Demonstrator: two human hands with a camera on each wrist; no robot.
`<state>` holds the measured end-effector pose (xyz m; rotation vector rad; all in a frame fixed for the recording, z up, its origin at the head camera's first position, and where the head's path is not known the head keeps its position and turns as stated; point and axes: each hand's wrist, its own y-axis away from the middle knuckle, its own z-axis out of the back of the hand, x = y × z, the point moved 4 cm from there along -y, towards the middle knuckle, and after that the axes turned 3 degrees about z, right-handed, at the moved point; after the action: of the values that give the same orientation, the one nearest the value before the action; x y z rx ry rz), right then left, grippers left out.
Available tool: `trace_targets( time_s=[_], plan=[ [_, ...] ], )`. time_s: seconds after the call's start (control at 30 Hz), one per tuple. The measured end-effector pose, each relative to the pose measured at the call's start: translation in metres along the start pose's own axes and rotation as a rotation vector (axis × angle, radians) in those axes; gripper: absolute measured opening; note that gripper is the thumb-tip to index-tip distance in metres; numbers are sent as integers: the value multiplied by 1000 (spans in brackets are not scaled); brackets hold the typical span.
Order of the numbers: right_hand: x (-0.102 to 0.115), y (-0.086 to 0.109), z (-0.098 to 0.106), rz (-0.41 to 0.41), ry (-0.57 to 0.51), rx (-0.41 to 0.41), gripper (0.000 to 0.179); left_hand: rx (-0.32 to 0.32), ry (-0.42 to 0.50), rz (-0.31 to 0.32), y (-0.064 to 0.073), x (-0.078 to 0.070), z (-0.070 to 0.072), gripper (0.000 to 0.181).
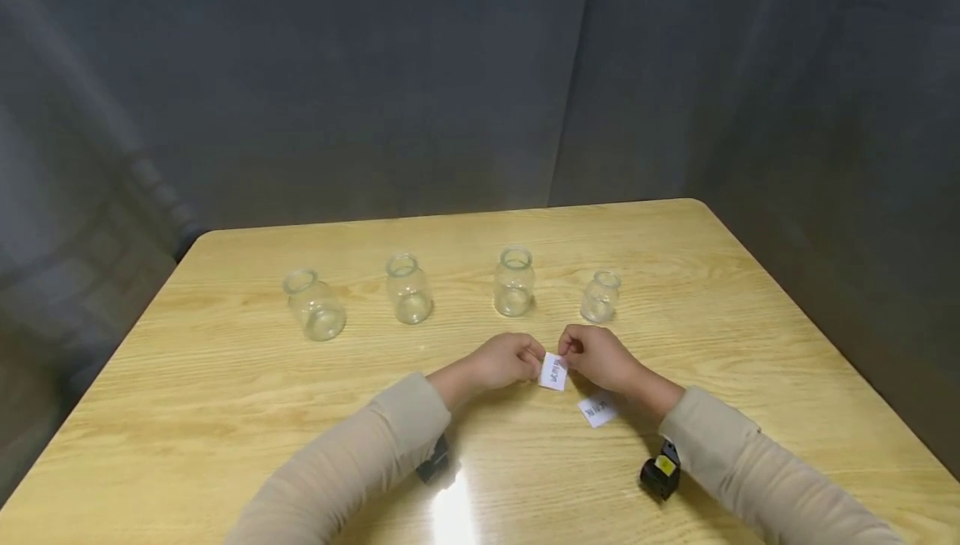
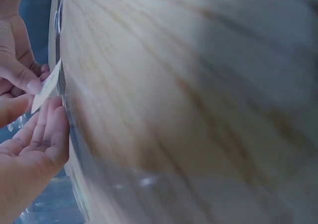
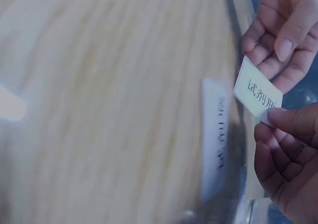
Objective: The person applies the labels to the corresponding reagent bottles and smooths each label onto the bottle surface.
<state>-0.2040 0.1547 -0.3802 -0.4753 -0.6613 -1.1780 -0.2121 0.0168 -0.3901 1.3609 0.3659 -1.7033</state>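
A small white paper label with printed characters is in the right hand, pinched between thumb and fingers at its edge. In the right wrist view the label stands tilted, its printed face showing. The left hand is at the label's other edge. Its relaxed fingers lie behind the label and its thumb is apart from the paper. A second printed label lies on the table below the right hand. Beyond the hands stands a small clear glass jar.
Further left, in a rough row, stand three larger open glass jars. They share a light wooden table with the labels. Dark wrist cameras hang below both sleeves. Grey curtains surround the table's far side.
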Motion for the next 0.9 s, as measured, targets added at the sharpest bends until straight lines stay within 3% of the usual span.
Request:
trace_targets(
  time_s=[0.3, 0.57, 0.9],
  plan=[
    [13, -3, 9, 76, -95, -52, 5, -107, 73, -29, 0, -5, 7, 5],
    [19, -1, 10, 41, -203, -125, 11, -175, 122, -31, 1, -7, 12, 4],
    [21, 0, 10, 6, -382, -114, 17, -224, 251, -63, 7, -10, 22, 10]
  ],
)
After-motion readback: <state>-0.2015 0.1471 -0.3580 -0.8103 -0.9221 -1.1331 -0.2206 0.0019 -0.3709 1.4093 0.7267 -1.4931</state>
